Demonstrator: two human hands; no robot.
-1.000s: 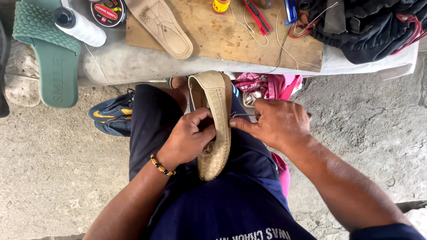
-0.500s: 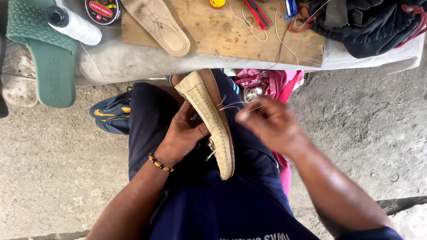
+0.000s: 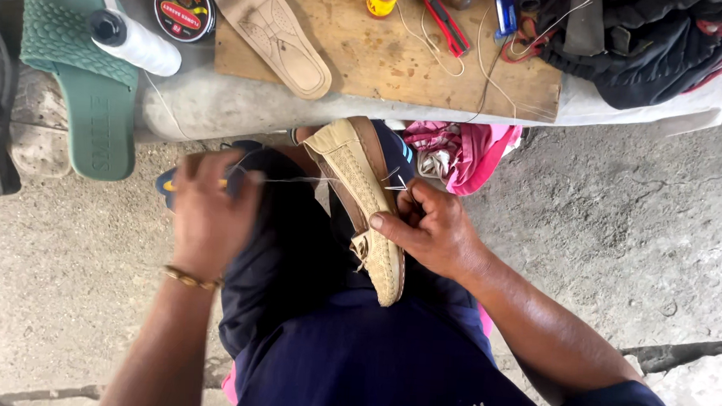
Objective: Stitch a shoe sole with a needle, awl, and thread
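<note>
Green sandal (image 3: 83,89), thread spool (image 3: 135,43) and insole (image 3: 275,30) flank beige shoe (image 3: 365,203)

Soft, even daylight falls on you, shadows faint, no glare. Your left hand (image 3: 208,211) smears with motion blur; the shoe (image 3: 361,199) and right hand (image 3: 434,231) stay sharp.

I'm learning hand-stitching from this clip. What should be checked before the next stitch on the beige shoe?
1. Shoe steady between the knees: ok; right hand braces it.
2. Thread pulled taut: ok; left hand draws it sideways.
3. Thread free of tangles: cannot tell.
4. Needle position: cannot tell; too small to see.
5. Spool within reach: ok, on the ledge beside the wooden board.
</note>
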